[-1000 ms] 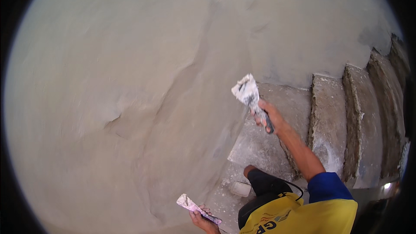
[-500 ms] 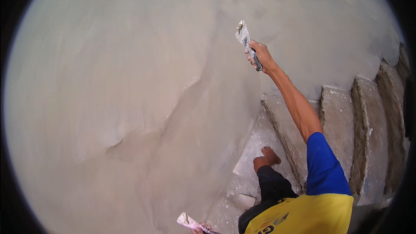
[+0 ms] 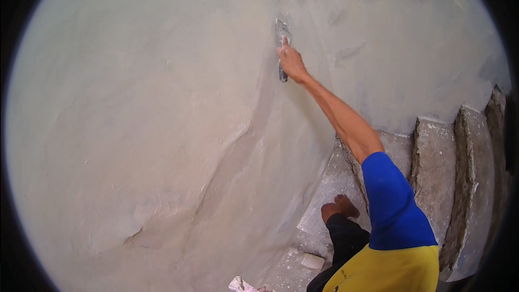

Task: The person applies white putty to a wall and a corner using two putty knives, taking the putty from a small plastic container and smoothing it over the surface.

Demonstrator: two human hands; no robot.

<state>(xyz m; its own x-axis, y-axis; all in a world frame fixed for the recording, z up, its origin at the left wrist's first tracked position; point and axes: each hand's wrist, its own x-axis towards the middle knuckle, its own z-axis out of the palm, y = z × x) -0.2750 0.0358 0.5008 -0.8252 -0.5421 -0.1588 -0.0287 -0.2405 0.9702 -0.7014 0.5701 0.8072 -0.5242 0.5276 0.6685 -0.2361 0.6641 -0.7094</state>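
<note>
My right hand [image 3: 293,64] is raised, arm stretched out, gripping a dark-handled putty knife [image 3: 283,28] whose plaster-smeared blade lies against the grey plastered wall [image 3: 135,103], near the long uneven band in the plaster. At the bottom edge, a second putty knife [image 3: 239,284], pale and pink with a plaster-covered blade, sticks up, held by my left hand [image 3: 261,289], of which only a sliver of fingers shows; the rest is out of the frame.
Rough concrete stair steps [image 3: 435,173] climb along the wall on the right. My bare feet [image 3: 344,205] stand on a speckled landing below them. A small pale block [image 3: 312,261] lies on the landing beside my leg.
My right hand has risen and then shifted left with its knife, whose blade now meets the wall higher up. My left hand has sunk mostly below the frame.
</note>
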